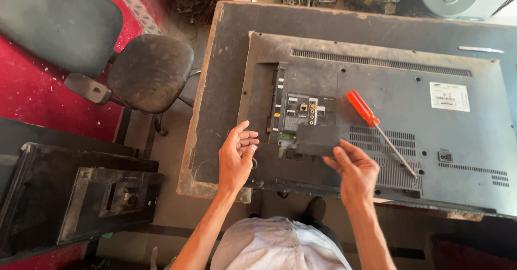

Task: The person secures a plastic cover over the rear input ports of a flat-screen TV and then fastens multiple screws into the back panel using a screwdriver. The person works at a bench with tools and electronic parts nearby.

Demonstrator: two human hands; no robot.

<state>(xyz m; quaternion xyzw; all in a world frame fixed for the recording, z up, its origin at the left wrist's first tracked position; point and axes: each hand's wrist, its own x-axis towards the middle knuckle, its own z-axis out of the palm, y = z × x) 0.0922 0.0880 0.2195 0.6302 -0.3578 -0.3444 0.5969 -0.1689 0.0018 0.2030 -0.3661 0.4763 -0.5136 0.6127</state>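
Observation:
A flat-screen television (409, 71) lies face down on a dark worn table (226, 60), its grey back cover up. My right hand (353, 173) pinches a small dark rectangular piece (318, 139) by its lower right corner, just above the port panel (301, 114). My left hand (237, 157) hovers open, palm inward, over the television's left edge, holding nothing. A screwdriver with an orange handle (362, 107) lies on the back cover, its shaft pointing to the lower right.
A worn black office chair (145, 71) stands left of the table on a red carpet. A second dark television back (107, 200) lies on the floor at lower left. Old tube sets and scrap crowd the far edge.

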